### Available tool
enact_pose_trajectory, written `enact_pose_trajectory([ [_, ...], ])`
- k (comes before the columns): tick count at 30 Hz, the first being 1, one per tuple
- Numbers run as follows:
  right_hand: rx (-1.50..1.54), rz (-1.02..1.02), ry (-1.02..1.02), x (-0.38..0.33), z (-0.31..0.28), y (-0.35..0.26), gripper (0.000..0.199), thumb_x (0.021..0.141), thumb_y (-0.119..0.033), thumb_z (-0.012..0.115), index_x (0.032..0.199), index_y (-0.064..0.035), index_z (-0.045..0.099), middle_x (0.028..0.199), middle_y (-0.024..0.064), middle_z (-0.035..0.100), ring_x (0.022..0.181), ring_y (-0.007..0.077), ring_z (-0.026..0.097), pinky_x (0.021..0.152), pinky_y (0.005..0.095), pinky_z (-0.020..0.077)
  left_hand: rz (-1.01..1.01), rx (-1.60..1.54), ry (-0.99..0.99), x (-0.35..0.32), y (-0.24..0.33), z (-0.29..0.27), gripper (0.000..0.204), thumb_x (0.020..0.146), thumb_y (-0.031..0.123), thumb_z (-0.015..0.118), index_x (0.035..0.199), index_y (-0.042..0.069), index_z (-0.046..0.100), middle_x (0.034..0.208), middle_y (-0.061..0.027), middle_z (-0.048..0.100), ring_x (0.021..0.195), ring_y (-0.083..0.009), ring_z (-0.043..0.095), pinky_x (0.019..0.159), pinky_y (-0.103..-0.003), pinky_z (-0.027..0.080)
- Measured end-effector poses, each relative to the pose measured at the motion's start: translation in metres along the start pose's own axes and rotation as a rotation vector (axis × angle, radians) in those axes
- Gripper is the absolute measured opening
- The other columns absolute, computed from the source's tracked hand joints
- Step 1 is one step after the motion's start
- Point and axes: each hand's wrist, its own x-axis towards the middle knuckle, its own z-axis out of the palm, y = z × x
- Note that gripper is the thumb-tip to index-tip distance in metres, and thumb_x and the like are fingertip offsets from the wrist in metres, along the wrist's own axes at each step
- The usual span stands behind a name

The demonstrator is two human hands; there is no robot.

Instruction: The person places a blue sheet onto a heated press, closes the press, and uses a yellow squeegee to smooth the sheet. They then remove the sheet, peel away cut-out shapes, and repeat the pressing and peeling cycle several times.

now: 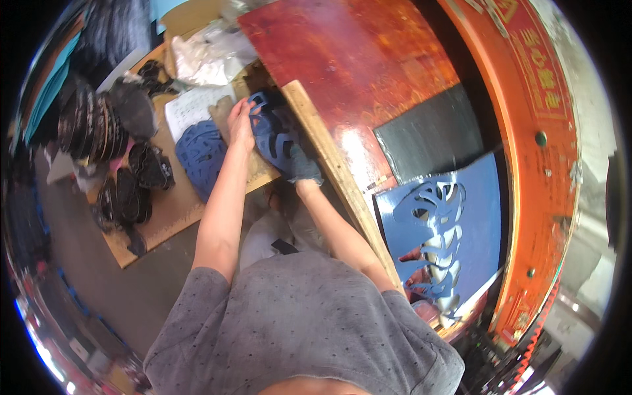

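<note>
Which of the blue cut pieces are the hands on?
The dark blue lattice piece beside the wooden slat: left hand and gloved right hand grip it. The blue stack lies left, untouched; the cut-out sheet stays on the press.

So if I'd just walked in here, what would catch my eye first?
Probably the big red-orange press bed on the right, with a blue sheet on it showing cut-out shapes. Then both hands at centre: the bare left hand and the dark-gloved right hand gripping a stack of blue cut pieces. Bundles of black cut pieces lie at left.
</note>
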Motion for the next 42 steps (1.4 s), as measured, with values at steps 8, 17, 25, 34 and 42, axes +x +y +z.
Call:
enact_pose_trajectory([
  [8, 0.269, -0.383, 0.112, -0.134, -0.029, 0.053, 0.030, 0.090, -0.027, 0.056, 0.114, -0.0117, 0.064, 0.115, 0.0134, 0.064, 0.102, 0.0332, 0.062, 0.087, 0.0401, 0.0491, 0.555, 0.460, 0.003, -0.006, 0.019, 0.011, 0.038, 0.092, 0.012, 0.061, 0.127, -0.002, 0.055, 0.119, -0.0132, 0.062, 0.107, -0.0192, 0.057, 0.094, -0.030, 0.045],
  [17, -0.495, 0.222, 1.144, -0.259, -0.185, 0.116, 0.074, 0.060, -0.042, 0.082, 0.120, -0.0082, 0.056, 0.110, 0.0157, 0.061, 0.098, 0.0345, 0.061, 0.081, 0.0420, 0.0493, 0.248, 0.514, -1.236, -0.219, -0.002, 0.145, 0.023, 0.095, 0.013, 0.060, 0.114, 0.000, 0.063, 0.101, -0.0067, 0.068, 0.087, -0.0105, 0.062, 0.077, -0.024, 0.051],
  [25, -0.370, -0.139, 1.216, -0.246, -0.175, 0.202, 0.067, 0.056, -0.041, 0.085, 0.109, -0.0067, 0.062, 0.111, 0.0162, 0.063, 0.093, 0.0350, 0.061, 0.084, 0.0450, 0.0479, 0.638, 1.045, -1.177, -0.271, -0.083, 0.203, 0.033, 0.083, 0.026, 0.071, 0.108, 0.006, 0.065, 0.104, -0.0081, 0.066, 0.090, -0.0202, 0.065, 0.075, -0.035, 0.052],
  [34, 1.005, -0.387, 1.076, -0.280, -0.157, 0.244, 0.078, 0.072, -0.019, 0.077, 0.138, 0.0013, 0.041, 0.136, 0.0157, 0.049, 0.121, 0.0229, 0.052, 0.098, 0.0354, 0.0447, -0.247, 0.633, -1.260, -0.312, -0.076, 0.229, 0.049, 0.091, 0.026, 0.067, 0.128, 0.001, 0.048, 0.098, -0.0064, 0.065, 0.075, -0.0051, 0.058, 0.049, -0.018, 0.041],
  [42, 1.033, -0.119, 0.579, -0.314, -0.146, 0.205, 0.055, 0.076, -0.030, 0.072, 0.120, 0.0004, 0.059, 0.112, 0.0145, 0.062, 0.104, 0.0237, 0.058, 0.090, 0.0366, 0.0474, -0.269, 0.545, -1.227, -0.349, -0.051, 0.226, 0.021, 0.095, 0.024, 0.061, 0.105, 0.006, 0.061, 0.084, 0.0029, 0.065, 0.059, 0.0021, 0.053, 0.039, -0.012, 0.031],
])
